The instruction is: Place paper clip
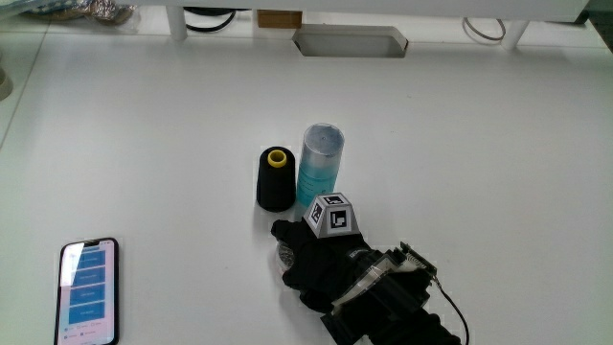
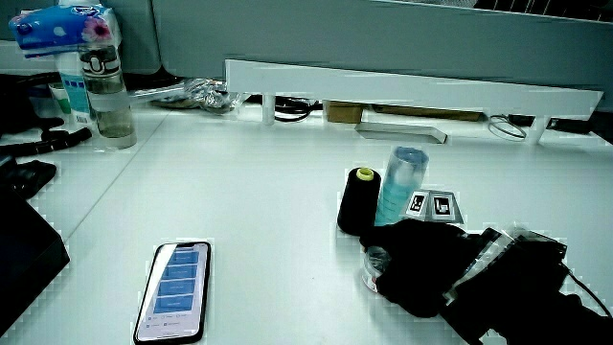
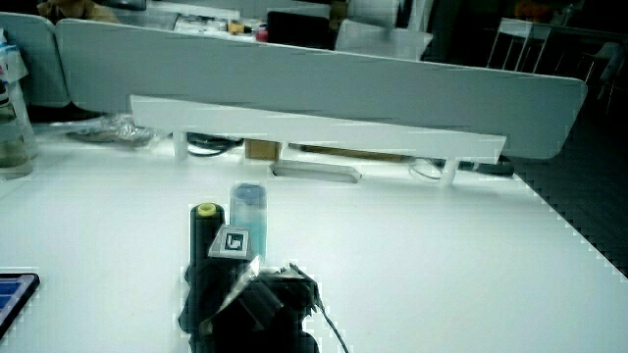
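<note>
The hand [image 1: 321,264] rests on the table [image 1: 479,144] just beside the black spool [image 1: 276,179] and blue bottle [image 1: 319,163], its grip impossible to tell

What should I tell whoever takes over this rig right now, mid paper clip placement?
Hand: down on the table, just nearer the person than the black thread spool and the blue bottle, which stand side by side. A small round clear thing sits at its fingertips. The paper clip itself cannot be made out, so whether it is placed is unclear. A phone lies apart, near the table's edge. Left: confirm the clip is down, then lift away.
</note>
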`<state>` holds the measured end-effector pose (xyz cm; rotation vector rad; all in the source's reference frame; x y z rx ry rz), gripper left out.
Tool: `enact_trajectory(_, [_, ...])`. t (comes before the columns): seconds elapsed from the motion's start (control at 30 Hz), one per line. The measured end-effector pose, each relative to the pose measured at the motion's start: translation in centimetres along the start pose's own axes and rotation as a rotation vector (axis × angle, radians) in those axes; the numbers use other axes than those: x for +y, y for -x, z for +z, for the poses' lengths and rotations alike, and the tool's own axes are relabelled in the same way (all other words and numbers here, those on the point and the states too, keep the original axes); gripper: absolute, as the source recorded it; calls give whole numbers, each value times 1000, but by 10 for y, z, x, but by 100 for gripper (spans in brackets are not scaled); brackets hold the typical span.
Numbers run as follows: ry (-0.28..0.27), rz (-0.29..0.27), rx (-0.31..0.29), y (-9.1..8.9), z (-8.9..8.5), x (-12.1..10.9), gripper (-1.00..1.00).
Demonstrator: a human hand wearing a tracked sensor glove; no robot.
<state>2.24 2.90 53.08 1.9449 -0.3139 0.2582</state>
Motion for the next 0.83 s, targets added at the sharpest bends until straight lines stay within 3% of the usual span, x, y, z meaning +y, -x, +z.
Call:
enact_trajectory(0.1, [-3,-26,-17,1,0,1,0])
enact_trajectory(0.23, [18,0,2,1,-1,2,0])
enact_trajectory(0.27, [9,-40,-19,0,-1,2,0])
enact_trajectory(0.43, [70,-33,-12,-1,-4,5,-50])
enact_trajectory(0.5, [118,-39,-3,-3,-7,9,-70])
enact_trajectory(0.53, [109,-8,6,-1,-5,4,-80])
enact_trajectory(0.6, [83,-1,-2,1,-2,-3,-100])
enact_trajectory(0.83, [39,6,-80,17,14,-27,-100])
